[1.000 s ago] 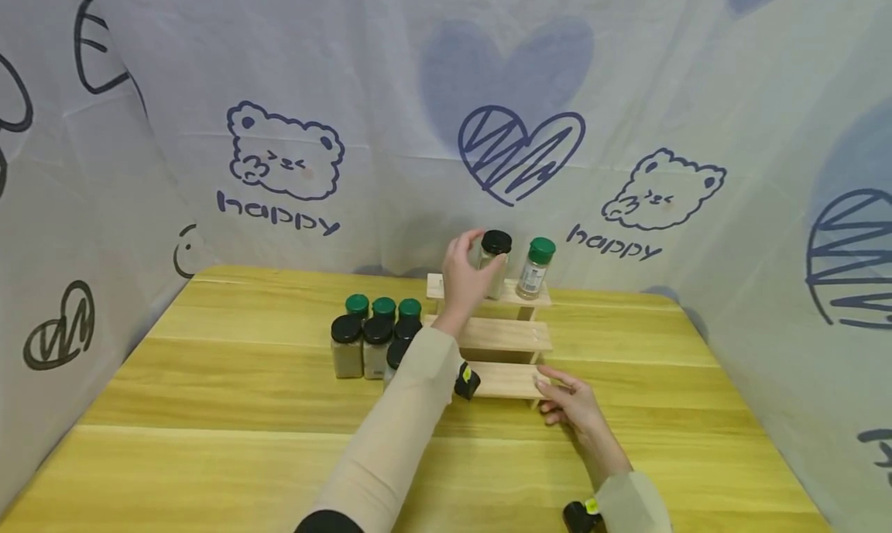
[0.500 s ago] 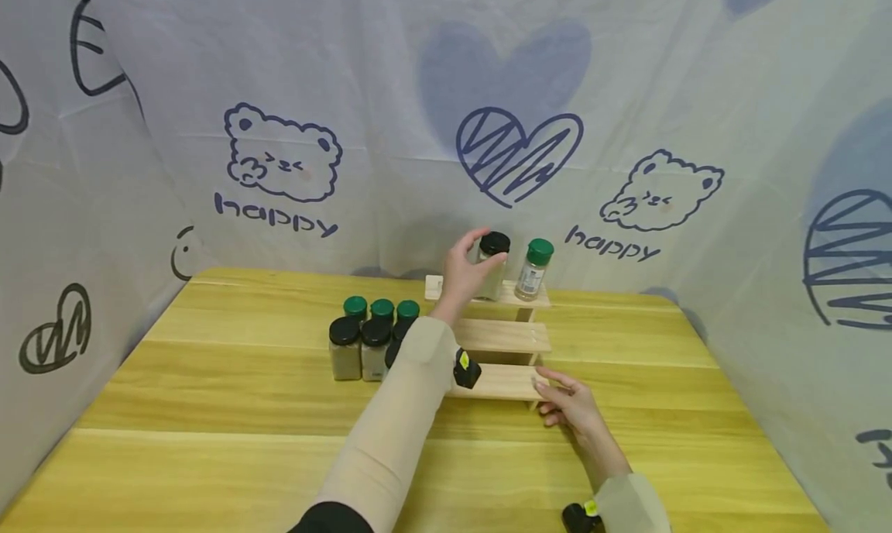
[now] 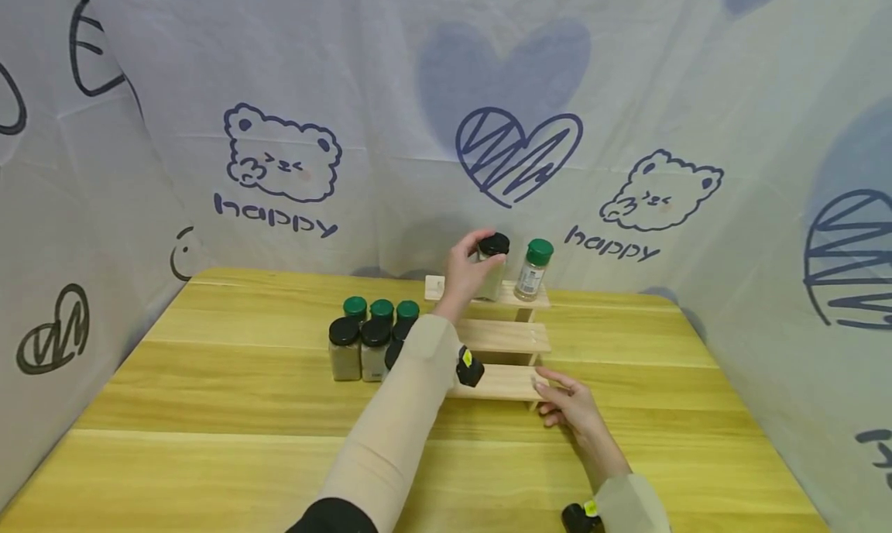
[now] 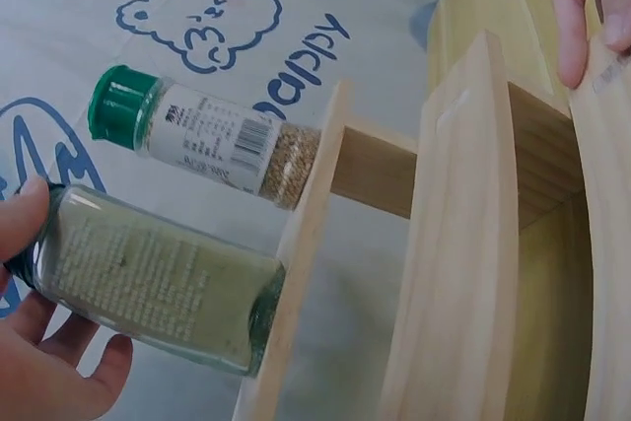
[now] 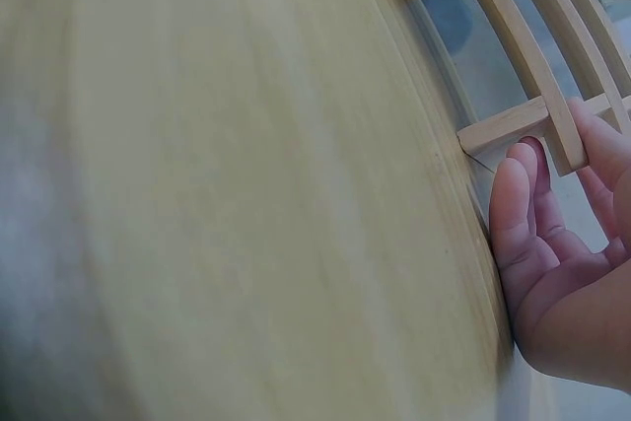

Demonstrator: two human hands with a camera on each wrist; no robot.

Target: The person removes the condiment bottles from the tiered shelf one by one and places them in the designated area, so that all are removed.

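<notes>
A wooden three-step rack (image 3: pixel 505 336) stands on the table. On its top step, my left hand (image 3: pixel 462 276) holds a glass spice jar (image 3: pixel 494 245) with a black cap, thumb and fingers around the cap end. Pale green powder fills this jar (image 4: pixel 148 273) in the left wrist view, and its base meets the top board. To its right stands a smaller spice jar (image 3: pixel 533 269) with a green cap and a white label. My right hand (image 3: pixel 578 409) grips the right end of the lowest step, thumb above and fingers below, as the right wrist view shows.
Left of the rack, several spice jars stand grouped on the wooden table (image 3: pixel 209 409): green caps (image 3: pixel 381 309) behind, black caps (image 3: pixel 344 331) in front. My left sleeve (image 3: pixel 400 409) hides part of that group. A printed cloth (image 3: pixel 390 68) hangs behind the table.
Hardly anything differs. The left hand's fingertips have shifted slightly at the black cap, and the right hand keeps its place on the rack.
</notes>
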